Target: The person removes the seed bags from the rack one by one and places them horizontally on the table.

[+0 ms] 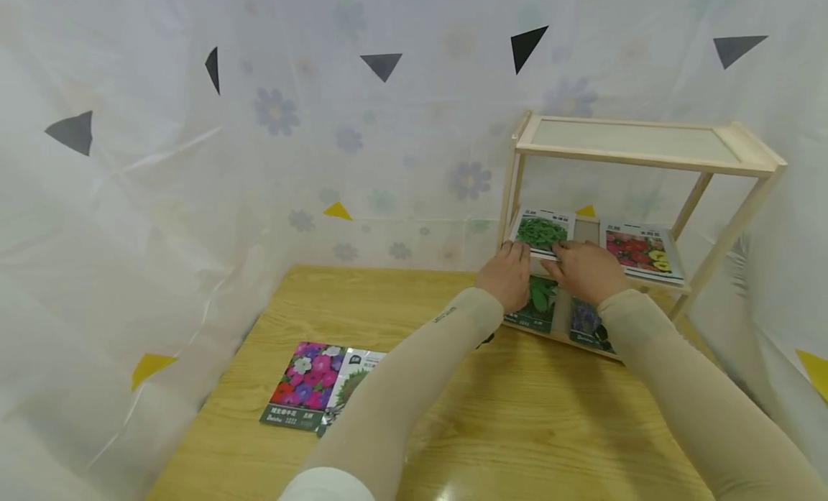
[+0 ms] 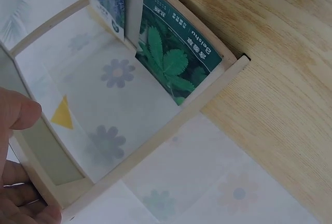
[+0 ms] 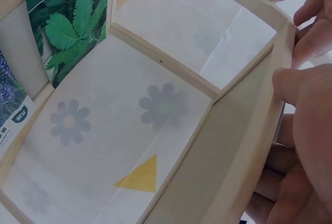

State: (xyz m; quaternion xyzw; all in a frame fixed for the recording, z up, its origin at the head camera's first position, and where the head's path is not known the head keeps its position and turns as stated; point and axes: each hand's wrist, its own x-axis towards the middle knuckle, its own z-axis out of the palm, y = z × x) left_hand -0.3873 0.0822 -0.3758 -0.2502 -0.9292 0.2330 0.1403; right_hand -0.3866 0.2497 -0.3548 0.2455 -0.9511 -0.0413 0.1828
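Observation:
A seed packet with green leaves (image 1: 542, 231) lies on the middle tier of a small wooden shelf rack (image 1: 634, 160). The fingers of my left hand (image 1: 507, 274) touch its lower left corner; in the left wrist view the thumb stands apart from the fingertips. At the lower right corner, my right hand (image 1: 591, 269) rests its fingers on the packet, the thumb against the front edge of the tier (image 3: 259, 125). The rack's boards hide most of the packet from both wrist cameras. To the right on that tier lies a packet with red and yellow flowers (image 1: 637, 253).
On the bottom tier lean a dark green leaf packet (image 2: 171, 53) and a purple flower packet (image 1: 587, 323). Two more packets lie on the wooden table (image 1: 504, 415) at left: one of pink and purple flowers (image 1: 310, 375), one white (image 1: 356, 371), partly behind my left sleeve. A patterned curtain (image 1: 414, 127) hangs behind.

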